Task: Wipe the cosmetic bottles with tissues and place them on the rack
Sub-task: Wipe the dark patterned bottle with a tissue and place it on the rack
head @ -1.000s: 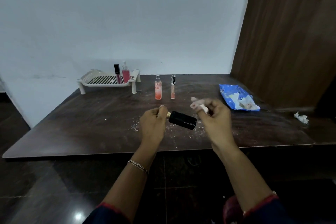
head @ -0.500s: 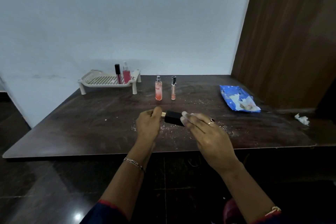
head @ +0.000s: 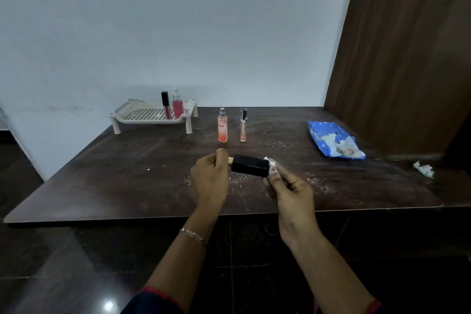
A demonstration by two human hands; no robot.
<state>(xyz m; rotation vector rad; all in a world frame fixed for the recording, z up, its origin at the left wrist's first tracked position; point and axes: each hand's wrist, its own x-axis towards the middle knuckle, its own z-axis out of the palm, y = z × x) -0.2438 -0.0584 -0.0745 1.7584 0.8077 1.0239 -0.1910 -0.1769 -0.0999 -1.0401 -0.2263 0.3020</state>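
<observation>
Black bottle stays clamped in the left grip while the right grip, pinching tissue, has reached its base, the wipe seemingly ending.

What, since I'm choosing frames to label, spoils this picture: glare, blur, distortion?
Head view: a small glare spot on the glossy floor; head view: dim, even light with soft shadows; head view: the wide lens leans the panel edge; head view: the bottle is fairly sharp, while the table looks smeared at its far right edge.
</observation>
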